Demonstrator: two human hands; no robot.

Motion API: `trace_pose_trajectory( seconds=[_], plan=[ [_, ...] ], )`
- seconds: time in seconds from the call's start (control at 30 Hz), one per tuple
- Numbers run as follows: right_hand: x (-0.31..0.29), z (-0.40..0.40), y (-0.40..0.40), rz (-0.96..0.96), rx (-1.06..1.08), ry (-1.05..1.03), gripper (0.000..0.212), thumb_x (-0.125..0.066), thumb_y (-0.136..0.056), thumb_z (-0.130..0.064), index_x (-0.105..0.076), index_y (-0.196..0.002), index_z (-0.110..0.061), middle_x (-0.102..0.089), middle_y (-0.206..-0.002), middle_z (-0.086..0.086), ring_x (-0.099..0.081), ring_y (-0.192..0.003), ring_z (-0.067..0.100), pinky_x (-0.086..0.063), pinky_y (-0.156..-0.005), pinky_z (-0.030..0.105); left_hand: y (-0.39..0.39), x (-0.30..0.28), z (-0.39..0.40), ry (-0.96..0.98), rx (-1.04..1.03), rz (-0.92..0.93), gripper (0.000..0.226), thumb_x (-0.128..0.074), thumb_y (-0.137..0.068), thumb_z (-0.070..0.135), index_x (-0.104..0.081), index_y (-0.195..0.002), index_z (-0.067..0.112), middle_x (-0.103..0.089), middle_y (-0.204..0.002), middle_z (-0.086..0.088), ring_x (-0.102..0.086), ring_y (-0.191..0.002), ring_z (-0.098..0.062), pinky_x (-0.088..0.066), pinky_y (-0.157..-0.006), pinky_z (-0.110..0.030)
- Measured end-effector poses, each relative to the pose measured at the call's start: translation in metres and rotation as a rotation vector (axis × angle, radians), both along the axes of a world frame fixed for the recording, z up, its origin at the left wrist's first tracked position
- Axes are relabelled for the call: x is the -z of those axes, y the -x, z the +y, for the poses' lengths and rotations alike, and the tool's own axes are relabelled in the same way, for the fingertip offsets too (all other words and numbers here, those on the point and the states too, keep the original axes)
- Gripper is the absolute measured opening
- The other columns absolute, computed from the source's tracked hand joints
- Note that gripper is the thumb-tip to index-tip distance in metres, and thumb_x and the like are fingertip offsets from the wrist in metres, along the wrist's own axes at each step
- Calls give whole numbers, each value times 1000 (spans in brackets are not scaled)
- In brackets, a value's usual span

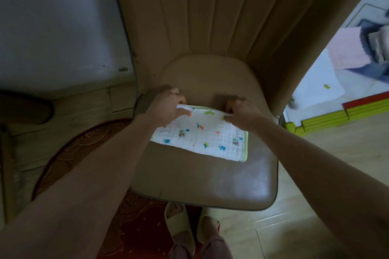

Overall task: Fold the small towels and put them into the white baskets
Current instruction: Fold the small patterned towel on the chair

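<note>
Nearest the camera, two pale slippers are seen on the floor just before the front edge of the tan chair seat, and a wide bare strip of that seat is left between its front edge and the small towel. The white, green-edged towel with coloured prints is laid flat on the middle of the seat. Its far edge is pinched at the left corner by the left hand and at the right corner by the right hand, each grip closed on cloth. Beyond the seat, the ribbed chair back is seen.
</note>
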State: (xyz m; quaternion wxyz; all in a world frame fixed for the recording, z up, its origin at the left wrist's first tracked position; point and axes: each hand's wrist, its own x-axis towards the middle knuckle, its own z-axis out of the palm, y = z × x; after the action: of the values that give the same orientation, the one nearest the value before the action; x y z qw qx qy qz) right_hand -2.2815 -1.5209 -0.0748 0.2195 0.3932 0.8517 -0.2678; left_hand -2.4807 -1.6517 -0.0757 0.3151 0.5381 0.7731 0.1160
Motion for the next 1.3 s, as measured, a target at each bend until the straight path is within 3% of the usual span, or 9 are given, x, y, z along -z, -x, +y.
trace_pose_trajectory(
  seconds=[0.2,0.3,0.47,0.6,0.73,0.9,1.03,1.17,1.3],
  plan=[
    [-1,-8,-12,88,141,4,18,-62,-84,-17,-57,-101,-12,-64,-99,14,-57,-88,30,-43,-69,35,5,-4,-9,16,-138,-197,22,-69,-86,37,-61,-84,17,-58,-77,6,-52,-69,-8,-36,-57,-26],
    [1,-26,-16,125,73,-343,31,-54,-88,-15,-53,-118,-8,-56,-115,17,-51,-104,36,-38,-85,42,-1,0,-11,22,-220,-215,23,-64,-89,38,-63,-82,15,-62,-79,0,-57,-74,-15,-40,-65,-32],
    [19,-83,-7,482,-124,-414,37,-55,-92,-9,-55,-127,0,-53,-133,21,-48,-126,37,-26,-110,41,-30,13,-23,-208,-282,359,19,-55,-94,28,-62,-107,16,-58,-114,-5,-50,-108,-26,-35,-93,-39],
    [39,-104,-4,468,-144,-323,48,-39,-101,-18,-35,-146,-3,-29,-155,13,-22,-146,25,-9,-121,38,-67,23,-45,-457,-239,347,30,-42,-95,20,-64,-114,14,-63,-119,-6,-57,-107,-28,-35,-97,-38],
    [55,-101,-3,318,-184,-355,56,-23,-103,-39,-18,-153,-14,-13,-161,5,-6,-149,19,-5,-122,40,-77,51,-58,-174,48,442,51,-20,-102,29,-33,-148,12,-29,-156,-5,-21,-146,-24,-13,-119,-47],
    [61,-74,-23,203,-40,-460,58,-21,-101,-45,-14,-154,-23,-12,-161,3,-5,-149,22,-5,-121,43,-62,60,-51,-41,32,505,60,-11,-100,46,-16,-154,19,-15,-161,-2,-5,-148,-31,-4,-119,-50],
    [49,-59,-46,120,81,-457,59,-22,-101,-42,-13,-154,-18,-10,-162,4,-4,-149,20,-2,-121,41,-48,45,-62,49,-203,503,62,-19,-101,47,-14,-153,15,-11,-160,-11,-6,-147,-33,-6,-119,-50],
    [34,-74,-34,222,40,-465,55,-32,-102,-34,-21,-153,-14,-14,-160,10,-9,-149,25,0,-121,40,-47,26,-72,-175,-540,308,49,-38,-102,32,-41,-139,1,-47,-135,-23,-44,-122,-36,-34,-101,-42],
    [39,-101,-22,281,-33,-328,55,-35,-103,-29,-17,-153,-16,-8,-161,9,-2,-149,24,0,-121,40,-50,19,-66,-159,-817,63,41,-40,-101,35,-53,-119,0,-55,-115,-18,-51,-109,-31,-39,-85,-36]
  ],
)
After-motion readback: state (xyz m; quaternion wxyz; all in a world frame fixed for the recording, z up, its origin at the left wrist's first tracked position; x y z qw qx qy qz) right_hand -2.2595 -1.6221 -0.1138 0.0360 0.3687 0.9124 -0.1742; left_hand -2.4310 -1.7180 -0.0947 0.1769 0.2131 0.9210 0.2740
